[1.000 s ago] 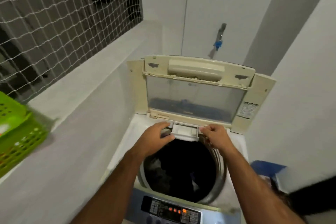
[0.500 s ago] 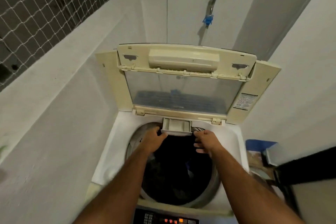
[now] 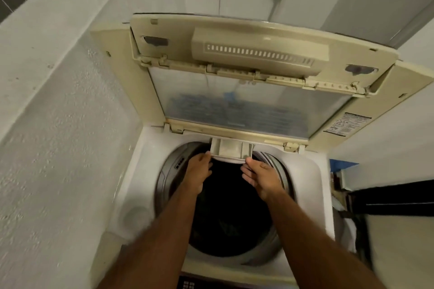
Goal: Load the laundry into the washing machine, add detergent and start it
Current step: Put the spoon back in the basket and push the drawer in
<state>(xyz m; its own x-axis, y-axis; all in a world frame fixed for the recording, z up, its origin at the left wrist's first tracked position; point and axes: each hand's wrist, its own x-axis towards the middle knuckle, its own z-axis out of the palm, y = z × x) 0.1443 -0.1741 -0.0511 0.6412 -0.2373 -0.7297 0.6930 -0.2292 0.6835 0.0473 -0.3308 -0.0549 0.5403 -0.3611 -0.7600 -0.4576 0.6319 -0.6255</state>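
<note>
Hands on detergent drawer (image 3: pixel 231 149) | left hand (image 3: pixel 196 174) touches corner | right hand (image 3: pixel 260 178) loosely curled beneath

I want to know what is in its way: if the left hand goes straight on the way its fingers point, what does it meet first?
Most likely the detergent drawer: the left hand points up and back, its fingertips already at the drawer's front left corner. Behind it stands the open lid.

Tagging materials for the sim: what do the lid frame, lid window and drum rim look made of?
Lid frame: moulded plastic, cream and seemingly yellowed, with clips and vent slots.
Lid window: clear panel, hazy; glass or plastic, cannot tell.
Drum rim: grey with a dull metallic sheen; metal or coated plastic.
</note>
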